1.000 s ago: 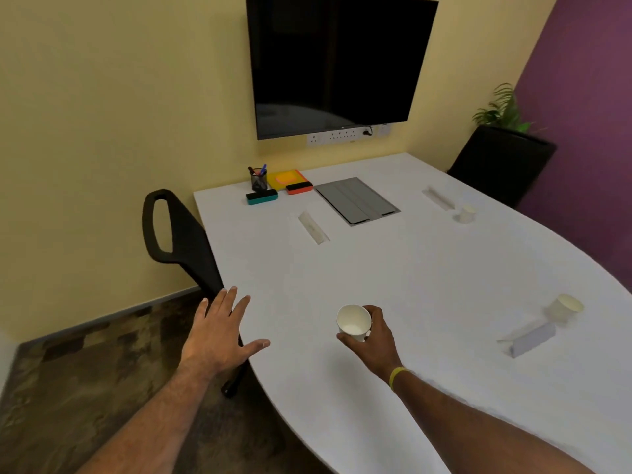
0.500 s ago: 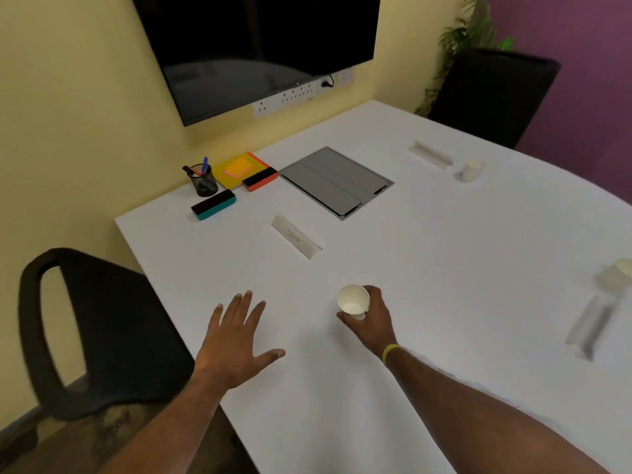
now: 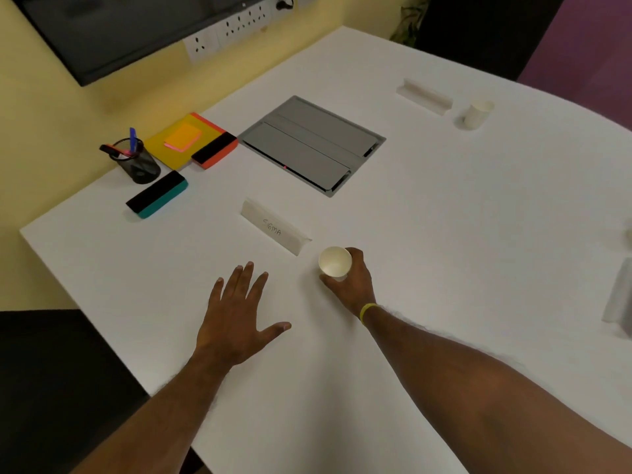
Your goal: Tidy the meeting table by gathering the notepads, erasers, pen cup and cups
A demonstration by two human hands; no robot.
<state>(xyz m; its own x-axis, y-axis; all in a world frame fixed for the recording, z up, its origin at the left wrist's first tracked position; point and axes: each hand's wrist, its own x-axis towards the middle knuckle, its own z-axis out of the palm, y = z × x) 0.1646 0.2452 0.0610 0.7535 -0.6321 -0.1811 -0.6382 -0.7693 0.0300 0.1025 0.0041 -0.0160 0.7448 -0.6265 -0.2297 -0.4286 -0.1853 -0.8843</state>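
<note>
1. At the right edge of the surface (image 3: 444,234) a pale thing (image 3: 629,231) is cut off by the frame and cannot be identified. Below it, a white folded paper (image 3: 620,302) is blurred and partly out of view.
2. The screen (image 3: 119,25) on the wall is cut off at the top, and only part of the sockets (image 3: 232,29) below it shows.
3. The chair (image 3: 51,371) at lower left is a dark shape without detail.
4. The pens in the pen cup (image 3: 138,162) are small, and only a blue one and a reddish one can be made out.
5. The right hand (image 3: 349,285) hides the lower part of the cup (image 3: 335,265). Whether its base rests on the surface cannot be told.
6. The right hand's fingers (image 3: 355,256) are curled round the cup, with the thumb on the near side and the others round the far side. The cup's mouth faces up, and it is just beside the near end of the card (image 3: 273,230) marked "SIGMA". A yellow wristband (image 3: 367,311) circles the wrist.
7. The left hand (image 3: 236,316) lies palm down over the surface and holds nothing. Its fingers are straight and apart, and the thumb points toward the right hand. Whether it touches the surface cannot be told.
8. Near the far left corner, the pen cup stands beside the teal eraser (image 3: 157,195) and the notepad (image 3: 171,153). A sticky pad (image 3: 183,136) lies on the notepad and the orange eraser (image 3: 214,150) at its edge.
9. A grey hatch (image 3: 313,145) sits in the middle, and the far cup (image 3: 477,112) stands near the far card (image 3: 424,95).
</note>
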